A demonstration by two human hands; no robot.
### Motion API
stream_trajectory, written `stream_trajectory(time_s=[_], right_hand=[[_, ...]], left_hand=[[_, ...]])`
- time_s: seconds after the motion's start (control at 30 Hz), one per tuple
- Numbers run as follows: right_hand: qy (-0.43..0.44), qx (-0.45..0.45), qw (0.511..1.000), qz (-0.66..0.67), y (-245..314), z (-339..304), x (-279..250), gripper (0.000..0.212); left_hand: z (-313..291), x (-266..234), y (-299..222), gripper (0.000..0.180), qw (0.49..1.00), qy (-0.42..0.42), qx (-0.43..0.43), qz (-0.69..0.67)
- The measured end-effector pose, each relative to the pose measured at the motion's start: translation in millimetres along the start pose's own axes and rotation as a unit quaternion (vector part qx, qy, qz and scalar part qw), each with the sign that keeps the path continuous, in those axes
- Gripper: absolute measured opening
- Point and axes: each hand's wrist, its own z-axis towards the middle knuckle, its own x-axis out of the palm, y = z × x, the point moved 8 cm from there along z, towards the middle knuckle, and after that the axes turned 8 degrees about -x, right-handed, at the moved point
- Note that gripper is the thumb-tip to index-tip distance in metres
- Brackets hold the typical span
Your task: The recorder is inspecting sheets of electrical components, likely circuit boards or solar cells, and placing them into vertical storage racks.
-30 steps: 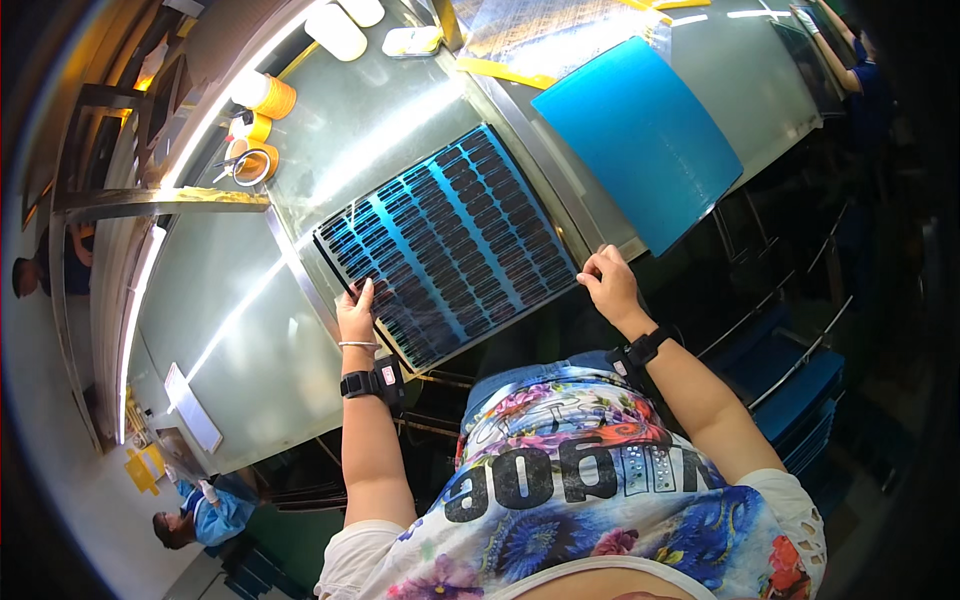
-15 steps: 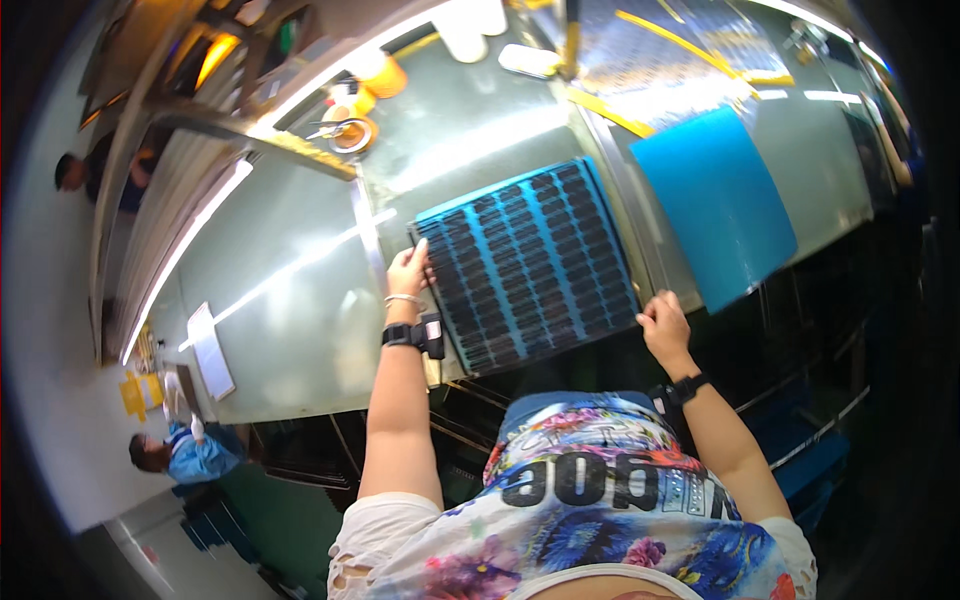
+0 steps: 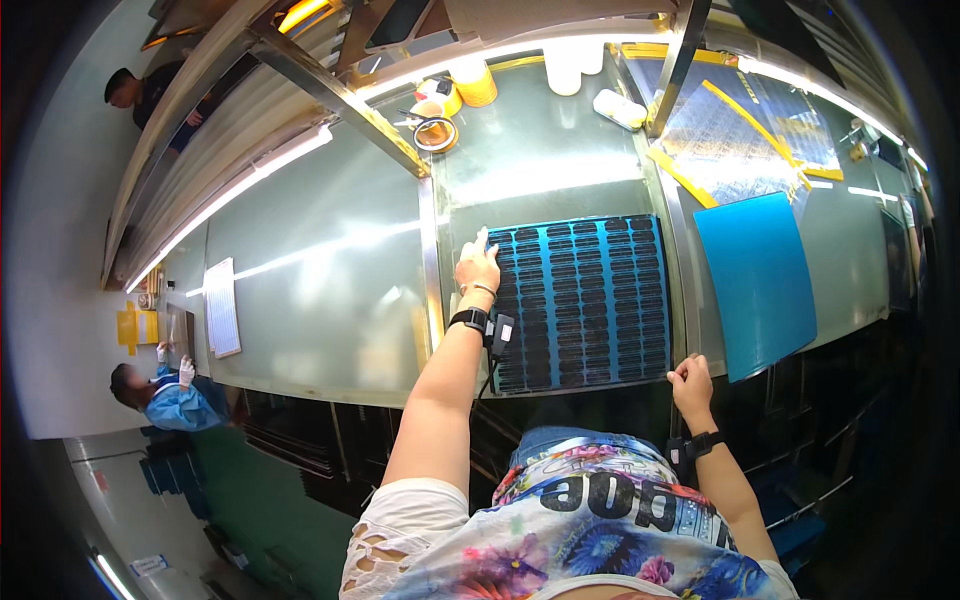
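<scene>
A dark sheet with rows of black shapes and bright blue stripes lies on the glass-topped table in front of me. At its far left corner is my left hand, fingers closed about the edge with the thumb on the sheet's side. My right hand pinches at the near right corner, by the table's front edge; its curled fingers partly hide the grip. A thin blue edge shows along the sheet's far side. Each of my wrists carries a black strapped device.
A plain blue sheet lies to the right, overhanging the front edge. Metal posts divide the table. Tape rolls, white containers and a white bottle stand at the back. Another person works at far left.
My view has turned, so the table appears straighter. My left hand has slid up the sheet's left edge to its far corner. My right hand stays at the near right corner.
</scene>
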Motion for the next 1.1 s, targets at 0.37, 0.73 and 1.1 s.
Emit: stream_trajectory(time_s=[0.37,0.73,1.1], right_hand=[[0.006,-0.004,1.000,-0.006,8,3,-6,0.019],[-0.067,-0.282,0.929,-0.232,90,143,1,0.048],[0.008,-0.271,0.908,-0.320,96,198,23,0.052]], left_hand=[[2,0,-12,0.036,0.996,0.036,-0.035,0.076],[-22,5,-24,0.049,0.984,-0.052,0.065,0.156],[-26,2,-23,0.054,0.986,-0.036,0.066,0.150]])
